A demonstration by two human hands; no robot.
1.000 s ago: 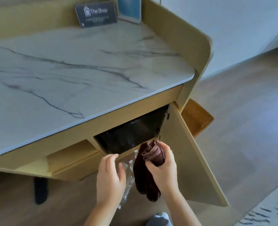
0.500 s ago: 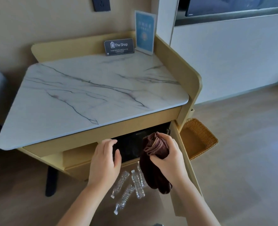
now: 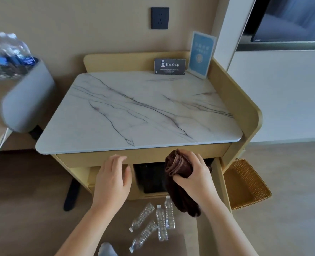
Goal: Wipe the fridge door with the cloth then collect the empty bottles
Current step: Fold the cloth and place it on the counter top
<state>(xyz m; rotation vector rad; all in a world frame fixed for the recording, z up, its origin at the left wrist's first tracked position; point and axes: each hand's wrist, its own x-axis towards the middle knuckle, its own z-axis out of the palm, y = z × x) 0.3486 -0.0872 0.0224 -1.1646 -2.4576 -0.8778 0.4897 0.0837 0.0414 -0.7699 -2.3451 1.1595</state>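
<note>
Right hand (image 3: 195, 176) of mine grips bunched brown terry cloth (image 3: 179, 163), rest hanging limp, before glossy black fridge door (image 3: 149, 178). My left hand (image 3: 112, 183) hovers palm-down, fingers loosely spread, holding nothing. Four clear ribbed plastic bottles (image 3: 160, 220) lie on wood floor (image 3: 32, 209) below: two caps toward cabinet (image 3: 145, 157), two slanting lower-left.

A dark sign (image 3: 169, 66) and blue card (image 3: 201, 54) were propped on a marble top (image 3: 134, 111); a wicker basket (image 3: 245, 183) was set alongside.
</note>
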